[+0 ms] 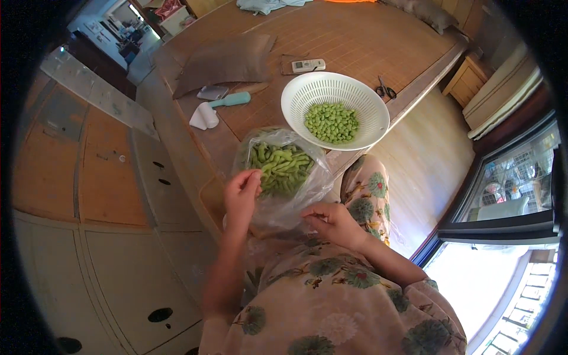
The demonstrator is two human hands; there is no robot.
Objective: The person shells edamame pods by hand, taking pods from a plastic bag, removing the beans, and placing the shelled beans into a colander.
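Note:
A clear plastic bag [322, 180] lies opened in front of me, filled with green soybean pods [284, 167]. My left hand [241, 192] is at the bag's left side, fingers curled together in a pinch by the pods; what they hold, if anything, is hidden. Below the bag's right side is my right hand [336, 226], with thumb and fingers drawn together near the plastic. I cannot make out anything between them. Beyond the bag, a white slotted colander [290, 100] holds a heap of shelled green beans [332, 123].
On the mat-covered bed [349, 44] lie a brown pillow [228, 59], a white remote control [309, 65], dark scissors [386, 90] and a teal-handled brush [234, 99]. A white object [205, 116] sits beside the brush. Cabinets [112, 160] stand left, a window [509, 183] right.

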